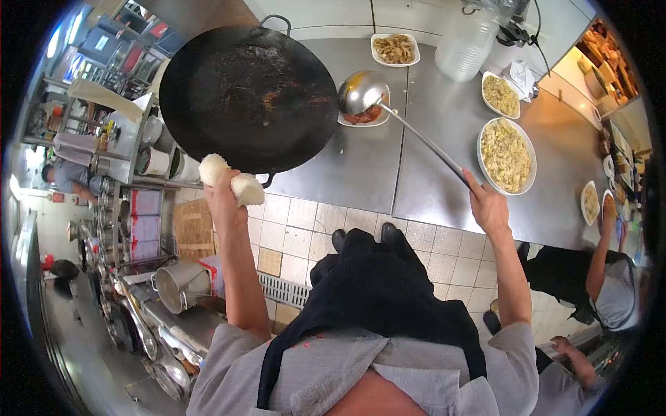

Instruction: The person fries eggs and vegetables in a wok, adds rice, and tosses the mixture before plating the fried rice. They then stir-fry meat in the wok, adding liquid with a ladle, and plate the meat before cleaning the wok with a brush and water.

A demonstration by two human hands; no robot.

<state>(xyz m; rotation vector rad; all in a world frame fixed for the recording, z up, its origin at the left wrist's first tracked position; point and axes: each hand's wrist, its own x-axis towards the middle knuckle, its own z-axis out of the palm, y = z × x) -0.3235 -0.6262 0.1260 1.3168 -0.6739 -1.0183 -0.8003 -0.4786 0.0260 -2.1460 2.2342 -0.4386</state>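
My left hand (223, 201) is closed around a folded white cloth (248, 189) at the near rim of a big black wok (243, 97). Brown patches mark the wok's dark surface, and a loop handle shows at its far rim. The grip on the near handle is partly hidden by the cloth. My right hand (489, 206) grips the end of a long metal ladle (433, 147). The ladle's bowl is over a small white dish (383, 119) of reddish-brown food (364, 116), beside the wok's right rim; whether they touch, I cannot tell.
The steel counter (361, 166) holds a dish of browned food (395, 49), an oval plate of yellowish food (506, 156), a smaller plate (501, 96) and a plastic container (465, 45). Co-workers stand at right and far left. A metal pot (182, 286) sits lower left.
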